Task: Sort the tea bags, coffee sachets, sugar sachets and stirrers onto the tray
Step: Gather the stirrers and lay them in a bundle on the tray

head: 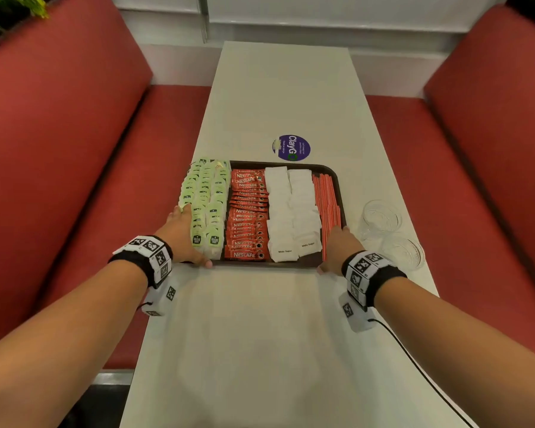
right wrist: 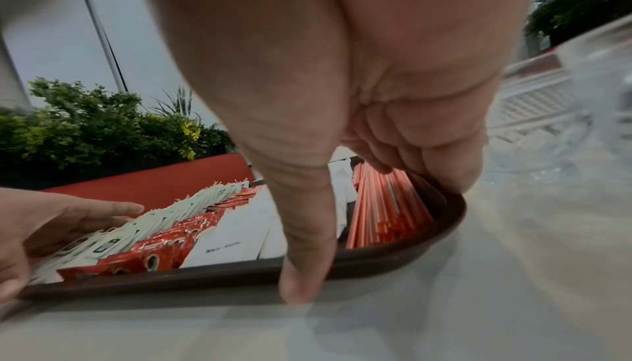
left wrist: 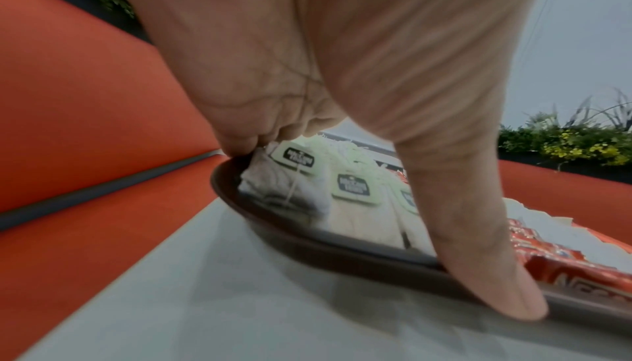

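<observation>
A dark brown tray lies on the white table. It holds four rows: green-tagged tea bags on the left, red coffee sachets, white sugar sachets, and orange stirrers on the right. My left hand grips the near-left corner, its thumb on the near rim and its fingers on the left rim beside the tea bags. My right hand grips the near-right corner. Its thumb is at the near rim, and its fingers curl over the right rim by the stirrers.
Two clear glasses stand just right of the tray, close to my right hand. A round purple sticker lies on the table beyond the tray. Red bench seats flank the narrow table on both sides.
</observation>
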### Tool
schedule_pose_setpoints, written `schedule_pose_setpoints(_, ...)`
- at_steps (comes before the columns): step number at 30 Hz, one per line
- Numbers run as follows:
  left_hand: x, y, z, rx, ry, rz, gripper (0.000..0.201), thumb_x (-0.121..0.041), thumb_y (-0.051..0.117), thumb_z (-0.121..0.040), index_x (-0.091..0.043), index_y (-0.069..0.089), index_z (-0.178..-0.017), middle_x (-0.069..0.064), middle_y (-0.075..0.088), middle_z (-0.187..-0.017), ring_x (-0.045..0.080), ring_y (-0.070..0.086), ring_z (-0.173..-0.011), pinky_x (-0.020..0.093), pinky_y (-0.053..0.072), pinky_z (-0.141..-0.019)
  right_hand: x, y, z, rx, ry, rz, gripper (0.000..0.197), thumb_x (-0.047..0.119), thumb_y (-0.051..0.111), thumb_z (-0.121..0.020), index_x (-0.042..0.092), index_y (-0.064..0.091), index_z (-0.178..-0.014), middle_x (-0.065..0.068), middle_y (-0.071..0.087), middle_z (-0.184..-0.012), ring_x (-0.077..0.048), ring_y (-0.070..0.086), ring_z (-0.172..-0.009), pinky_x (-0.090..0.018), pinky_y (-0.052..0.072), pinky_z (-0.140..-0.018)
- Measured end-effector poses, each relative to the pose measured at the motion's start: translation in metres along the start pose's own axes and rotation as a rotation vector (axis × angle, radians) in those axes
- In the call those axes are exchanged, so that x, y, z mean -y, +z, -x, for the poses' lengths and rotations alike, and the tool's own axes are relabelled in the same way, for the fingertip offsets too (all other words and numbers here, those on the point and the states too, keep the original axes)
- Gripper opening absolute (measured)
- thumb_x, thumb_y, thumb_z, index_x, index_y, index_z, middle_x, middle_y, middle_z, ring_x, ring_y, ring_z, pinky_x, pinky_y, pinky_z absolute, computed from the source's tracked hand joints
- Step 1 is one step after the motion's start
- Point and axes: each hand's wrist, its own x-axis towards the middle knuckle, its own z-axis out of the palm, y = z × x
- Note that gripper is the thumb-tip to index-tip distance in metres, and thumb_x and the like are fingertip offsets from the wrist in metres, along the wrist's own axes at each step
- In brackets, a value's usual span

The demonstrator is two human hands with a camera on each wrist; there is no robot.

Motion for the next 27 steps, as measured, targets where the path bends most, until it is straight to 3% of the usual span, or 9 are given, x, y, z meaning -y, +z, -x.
schedule_pose_setpoints(2,-0.002,-0.006,-0.009,-0.008,0.005,-0.009,0.169,-0.071,0.088,-0.021,-0.012,0.002,-0.154,0.017,0.009,-0.161,0.033,0.012,-0.149,0.052,0.026,-0.118,0.006,-0.004,-0.009,-0.020,0.020,-0.011,0.109,0.039,0.087,-0.073,-0.006,0.021,-0.148,-0.026,0.026,-0.156,-0.035,0.037,-0.141,-0.037,0.037,-0.113)
schedule_pose_setpoints(7,-0.012,-0.016,-0.027,0.007,-0.015,-0.052,0.170,-0.067,0.092,-0.030,-0.011,-0.008,-0.156,0.018,-0.003,-0.163,0.032,0.002,-0.152,0.050,0.020,-0.121,0.015,-0.014,-0.027,-0.019,0.059,-0.006,0.108,0.040,0.085,-0.076,-0.007,0.020,-0.148,-0.025,0.028,-0.155,-0.034,0.033,-0.144,-0.037,0.033,-0.118)
schedule_pose_setpoints(12,-0.021,-0.023,-0.036,0.024,-0.037,-0.078,0.167,-0.065,0.093,-0.034,-0.010,-0.007,-0.156,0.017,-0.002,-0.163,0.034,0.002,-0.151,0.051,0.020,-0.121,0.017,-0.025,-0.037,-0.035,0.044,0.044,0.096,0.043,0.082,-0.080,-0.005,0.028,-0.144,-0.018,0.041,-0.146,-0.029,0.042,-0.136,-0.034,0.039,-0.112)
schedule_pose_setpoints(21,-0.030,-0.023,-0.035,-0.025,-0.065,-0.156,0.164,-0.066,0.092,-0.033,-0.013,-0.003,-0.156,0.019,0.001,-0.162,0.040,0.008,-0.149,0.055,0.025,-0.118,0.013,-0.024,-0.030,-0.029,-0.013,0.009,0.107,0.042,0.085,-0.075,-0.004,0.022,-0.148,-0.022,0.035,-0.148,-0.033,0.043,-0.135,-0.038,0.041,-0.110)
schedule_pose_setpoints(24,-0.051,-0.023,-0.030,-0.111,-0.054,-0.220,0.154,-0.068,0.088,-0.045,-0.015,-0.003,-0.156,0.021,-0.007,-0.162,0.044,-0.004,-0.149,0.055,0.012,-0.121,0.008,-0.034,-0.009,-0.093,-0.193,0.011,0.081,0.038,0.079,-0.083,0.001,0.036,-0.140,-0.017,0.048,-0.137,-0.030,0.054,-0.120,-0.034,0.049,-0.096)
schedule_pose_setpoints(27,-0.091,-0.028,-0.024,-0.178,0.071,-0.176,0.133,-0.069,0.079,-0.064,-0.014,0.002,-0.158,0.021,-0.007,-0.163,0.041,-0.006,-0.150,0.054,0.007,-0.121,-0.003,-0.050,0.020,-0.154,-0.370,0.027,0.048,0.037,0.068,-0.091,0.009,0.055,-0.129,-0.009,0.064,-0.120,-0.025,0.062,-0.105,-0.031,0.050,-0.085)
